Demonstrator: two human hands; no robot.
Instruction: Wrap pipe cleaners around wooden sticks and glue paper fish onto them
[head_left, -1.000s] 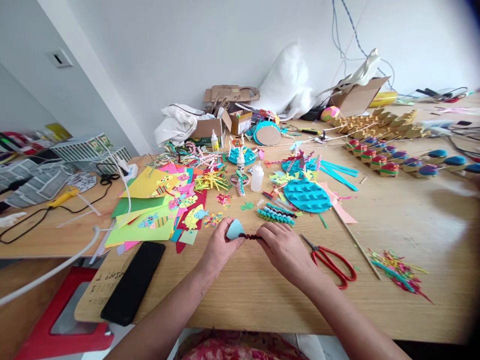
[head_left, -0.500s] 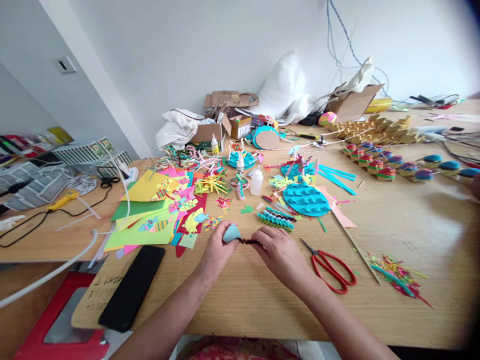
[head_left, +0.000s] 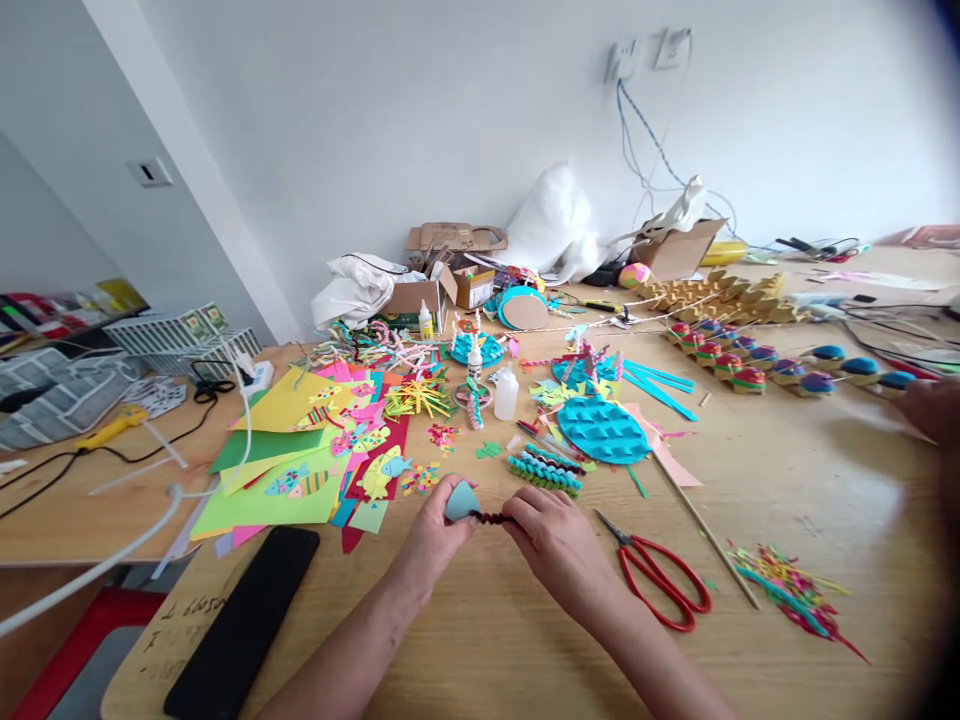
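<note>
Between my two hands stretches a short dark brown twisted pipe cleaner (head_left: 492, 518). My left hand (head_left: 436, 530) is closed on its left end, and a light blue paper piece (head_left: 462, 500) stands up between thumb and fingers there. My right hand (head_left: 551, 535) pinches the other end, which the fingers hide. Just beyond my right hand lie several twisted pipe cleaners (head_left: 545, 470) in blue, brown and green. Red-handled scissors (head_left: 664, 580) rest to the right, blades slightly parted.
Coloured paper sheets (head_left: 277, 470) and a black phone (head_left: 244, 620) lie left. Ahead stand a glue bottle (head_left: 506, 395) and a blue textured oval (head_left: 604, 430). A wooden stick (head_left: 705, 525) and paper scraps (head_left: 795, 590) lie right. Another person's hand (head_left: 930, 408) reaches in near painted egg-carton pieces (head_left: 817, 383).
The camera view has tilted up, so the table appears lower. Both hands keep their grip on the pipe cleaner. The other person's hand shows more at the right edge.
</note>
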